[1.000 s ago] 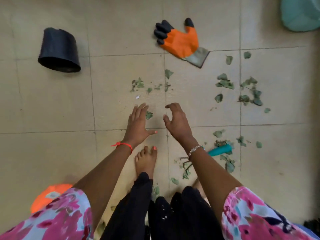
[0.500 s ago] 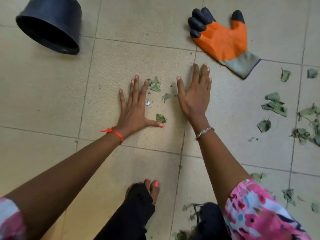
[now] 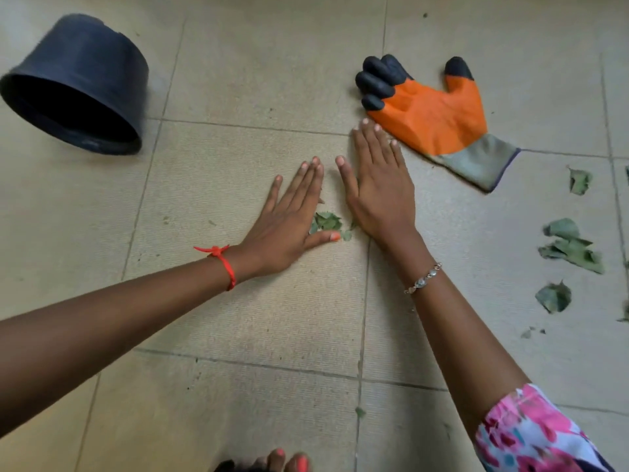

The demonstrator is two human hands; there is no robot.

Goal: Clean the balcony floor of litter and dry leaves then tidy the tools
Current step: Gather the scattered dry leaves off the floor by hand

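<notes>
matt ribbed floor tiles (image 3: pixel 258 318), rubber-coated cloth glove (image 3: pixel 432 117), matt plastic pot (image 3: pixel 85 69)

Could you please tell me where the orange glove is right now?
In the head view the orange glove lies on the floor at upper right, just past the right hand, with the dark pot far to its left.

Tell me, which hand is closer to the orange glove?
Right. The right hand lies flat, fingertips at the edge of the glove; the left hand lies farther left, beyond the leaves.
</notes>
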